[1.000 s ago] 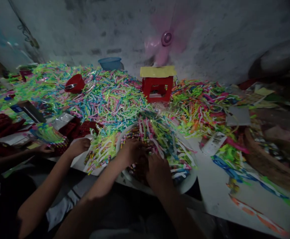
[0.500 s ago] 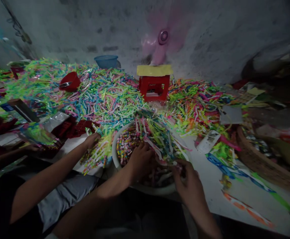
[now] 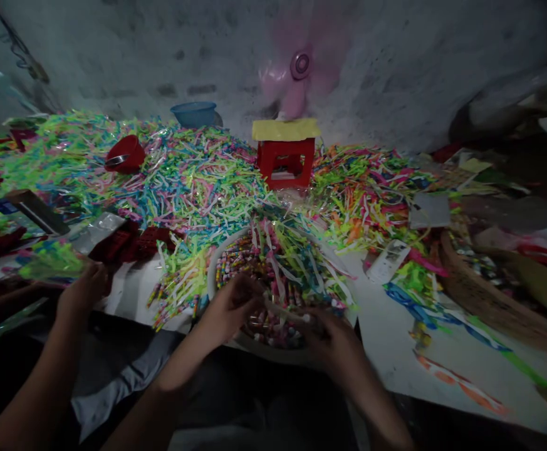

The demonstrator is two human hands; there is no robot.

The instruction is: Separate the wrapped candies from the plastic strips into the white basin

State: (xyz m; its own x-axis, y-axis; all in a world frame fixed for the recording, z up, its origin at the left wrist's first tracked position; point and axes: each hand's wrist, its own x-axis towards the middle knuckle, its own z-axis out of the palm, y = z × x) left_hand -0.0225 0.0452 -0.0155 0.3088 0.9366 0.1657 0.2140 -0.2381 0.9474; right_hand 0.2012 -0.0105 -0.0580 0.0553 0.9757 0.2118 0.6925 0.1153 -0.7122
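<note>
A round white basin (image 3: 213,275) in front of me holds many short, bead-like coloured sticks (image 3: 233,260). Bright ribbon-tailed pieces (image 3: 296,257) lie over its far and right side. Above the basin's near part, a pale strip (image 3: 285,311) runs between my two hands. My left hand (image 3: 235,304), fingers bent, pinches its left end. The other end meets the closed fingers of my right hand (image 3: 332,338), which is dim and slightly blurred. Whatever else the fingers hold is hidden.
Heaped ribbon pieces (image 3: 198,181) cover the table's back, with a red bowl (image 3: 130,155) and blue basin (image 3: 194,114) on them. A pink fan (image 3: 299,69) spins on a red stool (image 3: 286,156). A co-worker's hand (image 3: 85,285) is at left; a white power strip (image 3: 388,262) lies at right.
My left hand has drawn back out of the basin's contents, and the pale strip now shows stretched between my hands. My right hand moved slightly left. The co-worker's hand shifted left from the ribbon pieces.
</note>
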